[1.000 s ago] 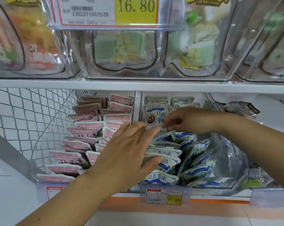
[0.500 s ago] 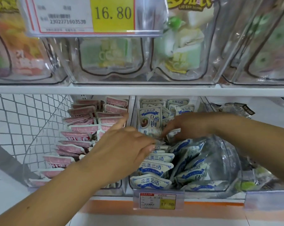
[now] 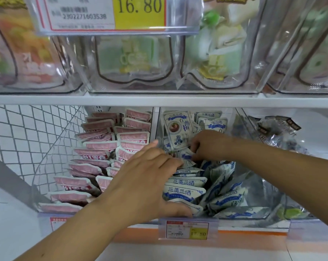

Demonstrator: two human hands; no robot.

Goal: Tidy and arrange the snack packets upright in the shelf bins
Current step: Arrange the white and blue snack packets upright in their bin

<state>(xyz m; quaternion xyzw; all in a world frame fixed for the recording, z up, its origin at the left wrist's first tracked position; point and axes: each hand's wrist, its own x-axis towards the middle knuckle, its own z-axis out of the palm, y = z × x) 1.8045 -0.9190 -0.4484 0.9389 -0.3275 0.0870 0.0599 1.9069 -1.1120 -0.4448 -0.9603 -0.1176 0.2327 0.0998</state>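
Observation:
Blue-and-white snack packets (image 3: 185, 192) fill the middle clear bin (image 3: 261, 200) on the lower shelf, some upright, some leaning. My left hand (image 3: 146, 178) lies over the front rows, fingers stretched onto the packet tops and thumb at the bin's front edge. Further back, my right hand (image 3: 208, 146) has its fingers curled down among the packets and pinches a blue-and-white packet (image 3: 186, 157). One packet (image 3: 176, 129) stands upright behind the hands. Pink packets (image 3: 95, 153) sit in rows in the left bin.
A wire mesh panel (image 3: 27, 140) bounds the shelf on the left. A price tag (image 3: 187, 229) hangs below the middle bin. The right bin holds dark and silver packets (image 3: 278, 129). Clear bins of green and orange snacks (image 3: 133, 59) stand on the upper shelf.
My left hand has slid forward and down over the front packets. My right hand has dipped lower into the bin. The view has moved closer to the shelf.

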